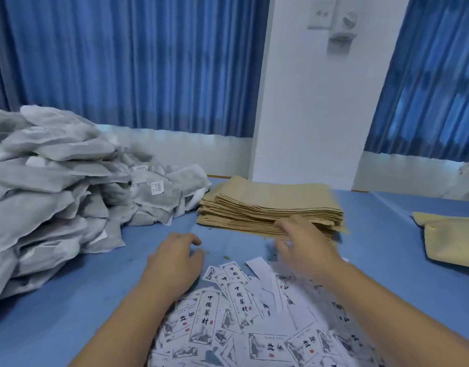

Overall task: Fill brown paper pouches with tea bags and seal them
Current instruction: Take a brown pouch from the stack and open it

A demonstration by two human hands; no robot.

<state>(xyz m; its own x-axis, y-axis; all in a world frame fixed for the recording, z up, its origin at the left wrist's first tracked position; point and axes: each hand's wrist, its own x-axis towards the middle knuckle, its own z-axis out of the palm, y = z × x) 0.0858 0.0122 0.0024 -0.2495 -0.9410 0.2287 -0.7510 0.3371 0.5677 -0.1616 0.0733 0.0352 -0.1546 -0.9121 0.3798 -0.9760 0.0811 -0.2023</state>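
Picking a fresh pouch looks like the step in hand. The right hand [305, 239] is at the near edge of the stack of brown pouches [270, 205], far-centre on the table [387, 260], fingers bent onto the top sheets, thumb apart below. It's blurred, so can't tell if it's pinched one yet. The left hand [175, 258] rests on the table just left of it, fingers loosely curled, holding nothing. Next move prob. needs one pouch peeled off w/o dragging its neighbours, then the mouth opened & tea bags [50, 181] fetched from the big heap at left. Printed labels [236, 313] lie scattered near, under both forearms, so easy to sweep about. Another brown pouch [453, 239] lies at right, well apart.
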